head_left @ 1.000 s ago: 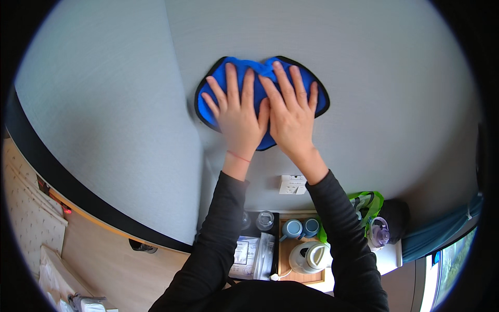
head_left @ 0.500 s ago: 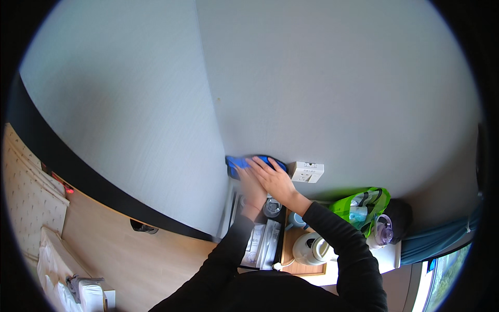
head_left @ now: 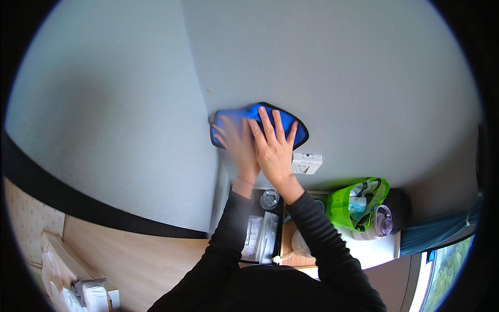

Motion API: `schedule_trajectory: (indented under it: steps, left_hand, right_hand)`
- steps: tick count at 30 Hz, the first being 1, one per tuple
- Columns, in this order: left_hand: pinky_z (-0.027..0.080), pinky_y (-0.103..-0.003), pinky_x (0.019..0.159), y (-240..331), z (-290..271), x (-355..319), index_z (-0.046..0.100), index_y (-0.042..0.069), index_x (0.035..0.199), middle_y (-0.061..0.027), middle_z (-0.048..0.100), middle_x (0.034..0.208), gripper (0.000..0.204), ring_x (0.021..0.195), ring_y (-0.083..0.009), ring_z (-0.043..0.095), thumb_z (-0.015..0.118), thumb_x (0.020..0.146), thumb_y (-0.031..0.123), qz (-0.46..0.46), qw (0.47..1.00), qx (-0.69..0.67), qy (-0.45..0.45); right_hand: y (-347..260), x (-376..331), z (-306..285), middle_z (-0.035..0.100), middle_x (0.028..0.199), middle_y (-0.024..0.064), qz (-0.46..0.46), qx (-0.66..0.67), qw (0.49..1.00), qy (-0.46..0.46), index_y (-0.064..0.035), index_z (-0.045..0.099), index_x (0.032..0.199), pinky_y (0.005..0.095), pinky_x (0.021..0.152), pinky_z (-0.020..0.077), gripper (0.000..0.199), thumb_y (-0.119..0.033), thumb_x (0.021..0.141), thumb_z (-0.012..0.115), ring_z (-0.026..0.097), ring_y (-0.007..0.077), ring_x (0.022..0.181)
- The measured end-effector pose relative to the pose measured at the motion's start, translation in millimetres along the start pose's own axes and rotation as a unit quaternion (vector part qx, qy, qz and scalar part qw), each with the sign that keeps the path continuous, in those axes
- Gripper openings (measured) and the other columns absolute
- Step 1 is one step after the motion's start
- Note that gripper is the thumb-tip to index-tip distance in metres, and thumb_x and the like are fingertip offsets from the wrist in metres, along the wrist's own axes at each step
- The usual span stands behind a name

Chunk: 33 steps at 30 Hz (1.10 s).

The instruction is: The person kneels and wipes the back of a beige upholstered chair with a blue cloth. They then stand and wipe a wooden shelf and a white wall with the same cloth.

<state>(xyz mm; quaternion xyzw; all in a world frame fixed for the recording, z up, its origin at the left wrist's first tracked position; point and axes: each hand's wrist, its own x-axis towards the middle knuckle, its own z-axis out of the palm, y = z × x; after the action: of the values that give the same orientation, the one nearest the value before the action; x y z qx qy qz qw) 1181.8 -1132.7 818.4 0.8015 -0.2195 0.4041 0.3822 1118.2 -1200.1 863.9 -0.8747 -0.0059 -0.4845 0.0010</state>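
Observation:
A blue cloth with a black border lies flat against the grey wall, close to the inner corner. My right hand presses on it with fingers stretched and spread. Beside and partly under that hand, my left hand rests on the cloth's left part. It is blurred, but its fingers look spread too. The two hands overlap near the thumbs, and they cover much of the cloth's middle. A white wall socket sits just below the cloth's right end.
Beneath my arms, a black tray holds a clear glass and white packets. A white kettle is partly hidden by my right arm. Further right stand a green bag and a purple-lidded bottle, near a teal curtain.
Both hands have moved up the wall with the cloth, from beside the socket to above it. The cloth is spread wider now, and my right fingers are more apart.

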Motion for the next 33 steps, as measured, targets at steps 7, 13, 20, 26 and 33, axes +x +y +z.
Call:
schedule_trajectory:
  steps: [7,13,20,26,33]
  left_hand:
    - [0.031,-0.058,0.108,-51,14,-107,0.042,0.000,0.136,-0.0391,0.023,0.147,0.049,0.128,-0.0570,0.036,0.051,0.096,0.027,-0.026,0.986,0.043,-0.158]
    - [0.038,-0.045,0.106,-67,11,-167,0.031,0.006,0.146,-0.0291,0.027,0.151,0.053,0.134,-0.0465,0.035,0.046,0.101,0.031,0.009,0.945,0.142,-0.295]
    - [0.021,-0.065,0.111,-44,-9,-99,0.045,0.010,0.141,-0.0348,0.014,0.152,0.047,0.137,-0.0563,0.022,0.053,0.096,0.022,0.024,0.982,0.010,-0.186]
    - [0.018,-0.065,0.112,-40,3,-79,0.049,0.009,0.134,-0.0351,0.019,0.151,0.038,0.137,-0.0575,0.022,0.050,0.097,0.020,0.026,0.991,0.028,-0.128]
    - [0.019,-0.067,0.111,-52,5,-143,0.050,0.002,0.127,-0.0364,0.026,0.147,0.037,0.137,-0.0531,0.027,0.049,0.095,0.022,-0.013,0.973,0.026,-0.229]
  right_hand:
    - [-17,-121,60,0.043,0.149,0.0085,0.097,0.066,0.989,-0.087,-0.0138,0.055,0.133,0.0720,0.107,0.0177,0.044,-0.014,0.089,0.054,0.035,0.0348,0.139]
    - [-21,-186,69,0.042,0.147,0.0151,0.161,0.108,0.965,-0.174,-0.0075,0.053,0.133,0.0643,0.113,0.0163,0.046,-0.015,0.088,0.057,0.032,0.0369,0.140]
    - [-12,-119,54,0.044,0.146,0.0132,0.134,0.104,0.983,-0.066,-0.0113,0.057,0.130,0.0664,0.109,0.0227,0.045,-0.010,0.085,0.060,0.034,0.0390,0.139]
    - [-5,-101,57,0.045,0.147,0.0111,0.101,0.083,0.991,-0.020,-0.0121,0.058,0.129,0.0679,0.107,0.0252,0.044,-0.013,0.085,0.061,0.037,0.0385,0.137]
    - [-14,-154,54,0.040,0.151,0.0098,0.088,0.095,0.974,-0.185,-0.0022,0.054,0.132,0.0593,0.111,0.0268,0.046,-0.013,0.087,0.055,0.035,0.0322,0.141]
